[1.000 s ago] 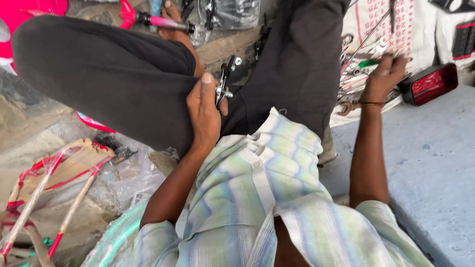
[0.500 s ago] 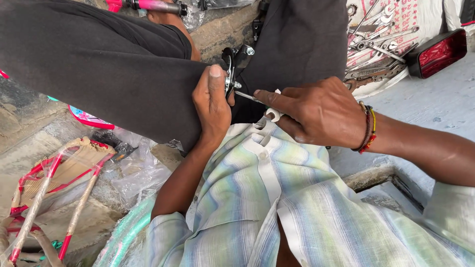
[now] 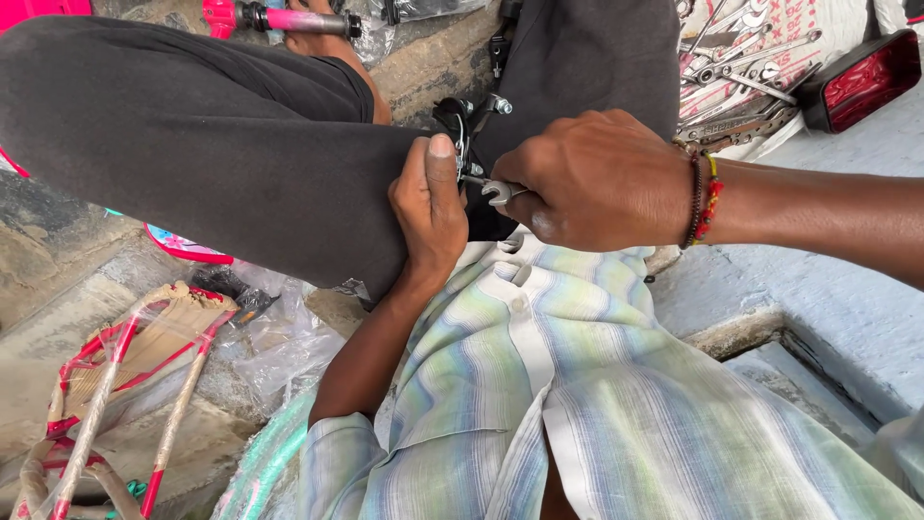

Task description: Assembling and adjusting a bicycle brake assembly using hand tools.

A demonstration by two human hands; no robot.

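Note:
I sit with my knees drawn up in dark trousers (image 3: 221, 144). My left hand (image 3: 430, 214) grips a small black and silver metal brake part (image 3: 465, 120) held between my knees, thumb pressed along it. My right hand (image 3: 592, 178), with bead bracelets at the wrist, is closed on a small silver spanner (image 3: 499, 191) whose open jaw sits against the part just below my left thumb. Both hands touch at the part. Most of the spanner's handle is hidden inside my right fist.
Several spanners lie on a printed cloth (image 3: 746, 72) at the upper right beside a red tail lamp (image 3: 861, 82). A pink handlebar grip (image 3: 289, 19) lies at the top. A plastic-wrapped red bicycle frame (image 3: 115, 385) lies at the lower left.
My right hand came back from the cloth of tools with a spanner and has brought it onto the part. The view has moved closer to the hands.

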